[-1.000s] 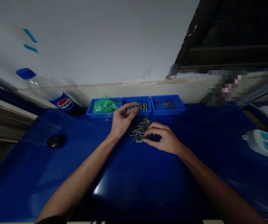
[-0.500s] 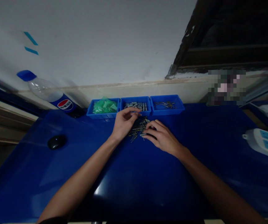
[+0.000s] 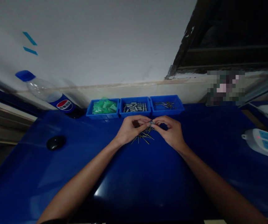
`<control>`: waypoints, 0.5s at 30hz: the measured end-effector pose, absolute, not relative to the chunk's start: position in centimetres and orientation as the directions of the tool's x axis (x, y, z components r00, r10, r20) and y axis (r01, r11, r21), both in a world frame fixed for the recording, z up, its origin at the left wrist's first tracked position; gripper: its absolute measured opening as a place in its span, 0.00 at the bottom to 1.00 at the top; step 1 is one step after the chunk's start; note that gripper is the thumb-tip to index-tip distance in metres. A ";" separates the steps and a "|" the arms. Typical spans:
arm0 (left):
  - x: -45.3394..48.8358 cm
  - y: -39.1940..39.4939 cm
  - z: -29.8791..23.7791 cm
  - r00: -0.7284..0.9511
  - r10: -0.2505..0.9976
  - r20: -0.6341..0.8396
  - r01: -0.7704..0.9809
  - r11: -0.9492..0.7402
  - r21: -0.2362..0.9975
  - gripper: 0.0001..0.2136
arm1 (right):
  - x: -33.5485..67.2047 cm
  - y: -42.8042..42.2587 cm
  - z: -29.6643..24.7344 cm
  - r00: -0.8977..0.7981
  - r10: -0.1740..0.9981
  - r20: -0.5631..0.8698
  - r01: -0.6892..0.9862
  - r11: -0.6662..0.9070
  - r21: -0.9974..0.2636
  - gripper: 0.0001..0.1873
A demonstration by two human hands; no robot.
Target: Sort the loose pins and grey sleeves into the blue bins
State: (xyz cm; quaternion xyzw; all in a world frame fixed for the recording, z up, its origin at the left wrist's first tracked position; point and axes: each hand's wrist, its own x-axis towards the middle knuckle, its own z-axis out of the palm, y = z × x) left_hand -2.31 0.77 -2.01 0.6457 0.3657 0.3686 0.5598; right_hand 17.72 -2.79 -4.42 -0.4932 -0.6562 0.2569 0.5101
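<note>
Between the pinched fingertips of my left hand (image 3: pixel 134 128) and my right hand (image 3: pixel 171 130) is a small grey cylindrical piece (image 3: pixel 151 123). Both hands are closed on it, and the fingers partly cover it. Below them lies a loose pile of thin, brass- and dark-coloured metal rods (image 3: pixel 144 135), partly hidden by my left hand. Just behind, the middle blue bin (image 3: pixel 135 114) holds many similar grey cylindrical pieces (image 3: pixel 136 107). A few thin metal rods (image 3: pixel 167 105) lie in the right blue bin (image 3: pixel 168 111).
Green plastic packets (image 3: pixel 104 106) fill the left blue bin (image 3: pixel 102 116). A cola bottle (image 3: pixel 63 102) leans at the back left by the wall. On the blue table (image 3: pixel 129 180) are a black mouse (image 3: pixel 55 143) at left and a white power strip (image 3: pixel 264 143) at right.
My right hand has lifted the grey piece up and away from the pile. My left hand has moved right to meet it, and both now grip the piece.
</note>
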 end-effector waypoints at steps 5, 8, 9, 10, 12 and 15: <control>-2.3 0.9 -2.0 0.431 0.900 0.063 0.037 -0.087 0.996 0.11 | 17.5 -2.8 -4.5 0.013 0.917 0.399 0.364 0.367 -0.856 0.08; -2.6 1.3 -2.0 0.333 0.941 0.064 0.013 -0.072 0.997 0.11 | 17.6 -2.7 -4.5 -0.011 0.910 0.415 0.441 0.377 -0.814 0.09; -2.8 1.5 -2.0 0.286 0.956 0.067 0.006 -0.072 0.997 0.11 | 17.7 -2.6 -4.5 -0.039 0.904 0.425 0.486 0.389 -0.782 0.08; -2.9 1.7 -2.1 0.236 0.969 0.075 -0.002 -0.077 0.997 0.11 | 17.7 -2.6 -4.5 -0.075 0.899 0.431 0.528 0.402 -0.748 0.08; -3.2 2.2 -2.2 0.146 0.984 0.104 -0.023 -0.101 0.995 0.12 | 17.7 -2.6 -4.7 -0.142 0.894 0.425 0.581 0.423 -0.695 0.10; -3.5 2.8 -2.3 0.044 0.980 0.192 -0.035 -0.190 0.981 0.12 | 17.6 -2.8 -5.1 -0.186 0.903 0.388 0.604 0.417 -0.679 0.13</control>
